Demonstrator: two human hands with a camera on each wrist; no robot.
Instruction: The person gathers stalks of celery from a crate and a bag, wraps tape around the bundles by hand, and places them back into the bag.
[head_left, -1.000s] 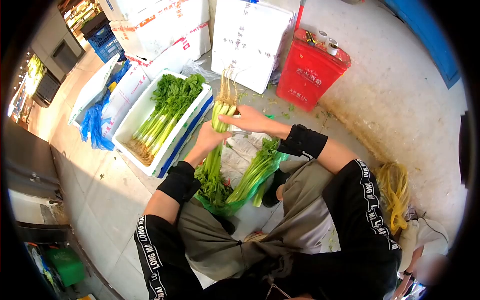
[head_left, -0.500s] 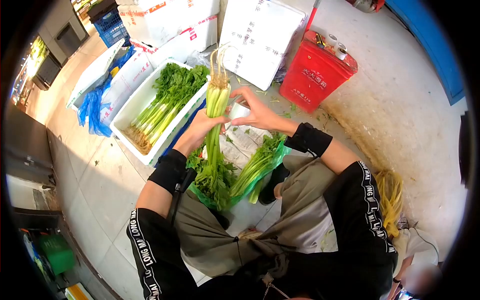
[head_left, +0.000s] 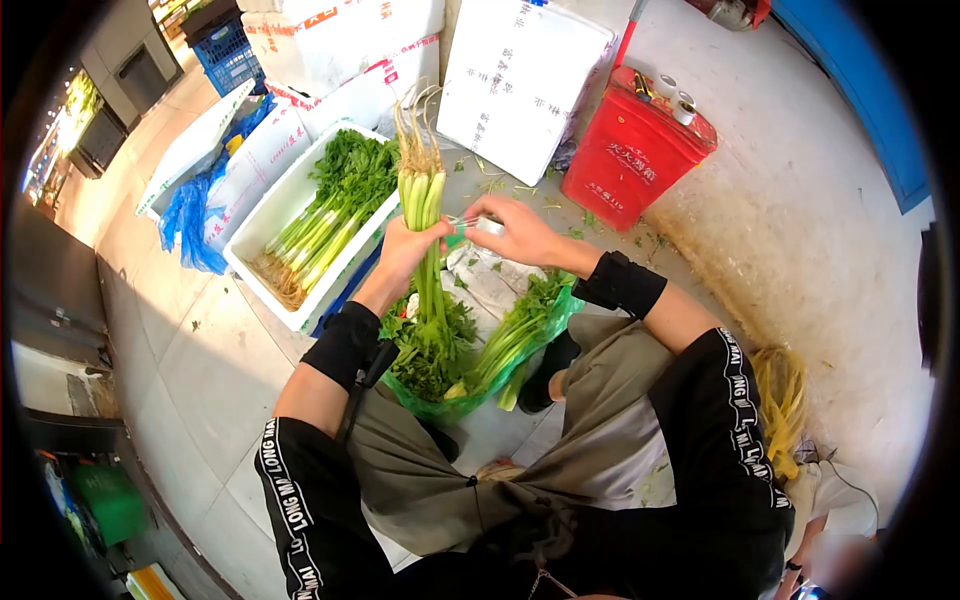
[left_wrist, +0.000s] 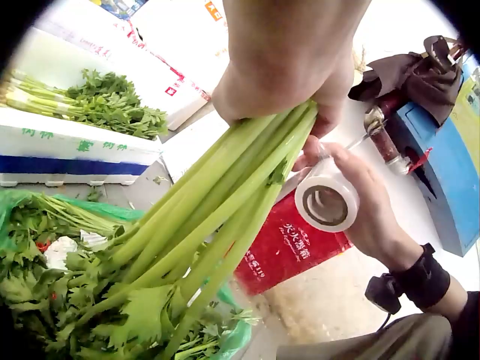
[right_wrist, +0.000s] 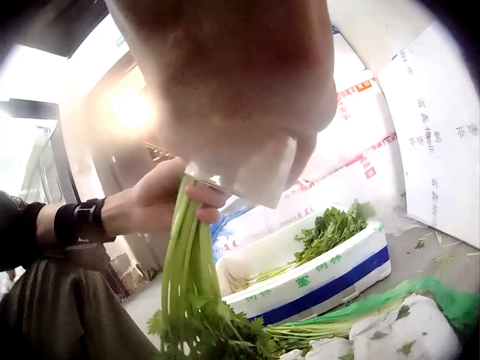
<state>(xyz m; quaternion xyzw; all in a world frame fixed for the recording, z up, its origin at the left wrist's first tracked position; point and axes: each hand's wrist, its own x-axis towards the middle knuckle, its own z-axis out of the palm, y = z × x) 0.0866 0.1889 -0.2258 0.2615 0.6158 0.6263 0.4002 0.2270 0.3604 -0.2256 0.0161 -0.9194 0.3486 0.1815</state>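
Observation:
In the head view my left hand (head_left: 405, 248) grips a bunch of celery (head_left: 422, 198) round its stalks, roots up and leaves hanging down. My right hand (head_left: 528, 236), just right of the bunch, holds a roll of clear tape (left_wrist: 334, 177). A thin strip of tape runs from the roll towards the stalks by my left fingers. Below the bunch, more celery (head_left: 518, 332) lies in a green plastic bag (head_left: 432, 408), beside a crumpled whitish cloth or sack (head_left: 480, 280). At left, more celery (head_left: 330, 205) fills a white foam box (left_wrist: 71, 144).
A red lidded box (head_left: 632, 155) stands ahead on the right, with tape rolls (head_left: 684, 112) on top. White cartons (head_left: 340, 50) and a white panel (head_left: 525, 95) stand at the back. A blue bag (head_left: 188, 232) lies at left. Another person (head_left: 848, 490) shows at lower right.
My right hand has drawn away from the stalks to the right with the tape roll, and a strip now shows between them. My left hand still grips the bunch, now slightly further left in view.

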